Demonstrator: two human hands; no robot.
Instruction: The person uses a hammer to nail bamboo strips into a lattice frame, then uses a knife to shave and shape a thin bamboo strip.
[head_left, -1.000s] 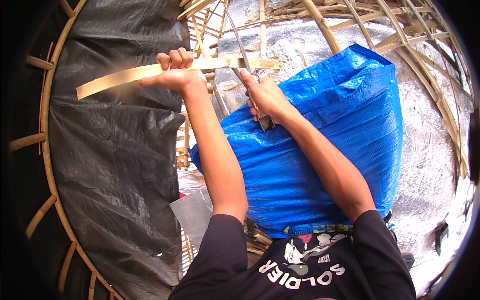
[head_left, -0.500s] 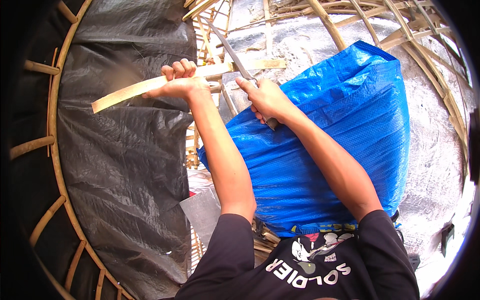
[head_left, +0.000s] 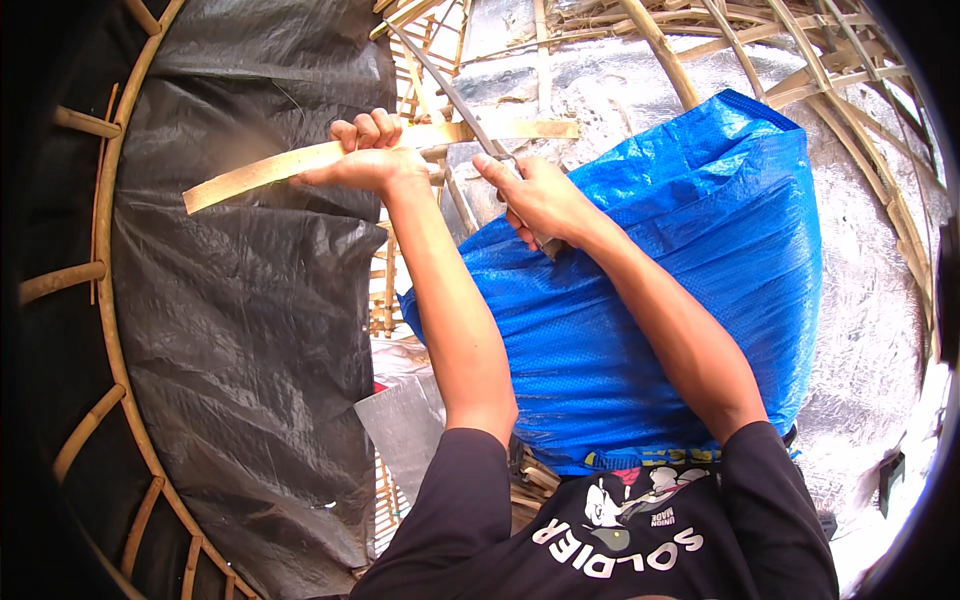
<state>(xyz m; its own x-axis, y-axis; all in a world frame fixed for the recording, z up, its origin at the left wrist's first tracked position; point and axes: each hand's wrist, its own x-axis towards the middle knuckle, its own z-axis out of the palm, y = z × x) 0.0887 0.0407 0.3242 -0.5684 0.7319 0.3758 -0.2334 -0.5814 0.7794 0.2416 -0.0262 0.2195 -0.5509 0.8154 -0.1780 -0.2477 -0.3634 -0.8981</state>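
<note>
My left hand point(head_left: 372, 158) is closed round a pale, flat strip of split bamboo point(head_left: 262, 172), which slants across the view with its left end lower. In my right hand point(head_left: 545, 203) is the handle of a long-bladed knife point(head_left: 447, 92). The blade runs up and to the left from my fist. It crosses the strip to the right of my left hand; whether its edge touches the strip I cannot tell. Below both hands, a blue woven plastic sheet point(head_left: 670, 310) covers my lap. The end of the handle sticks out under my right fist.
Black plastic sheeting point(head_left: 250, 330) hangs on the left beside a curved bamboo frame point(head_left: 108, 300). Slatted bamboo lies beyond my hands, and bamboo poles point(head_left: 660, 50) rest at the upper right on a silvery sheet point(head_left: 870, 350). A grey flat piece point(head_left: 400, 425) lies by my left elbow.
The strip's left end has risen slightly, so the strip lies a little flatter. Both hands keep their grips, and the knife has barely shifted against the strip.
</note>
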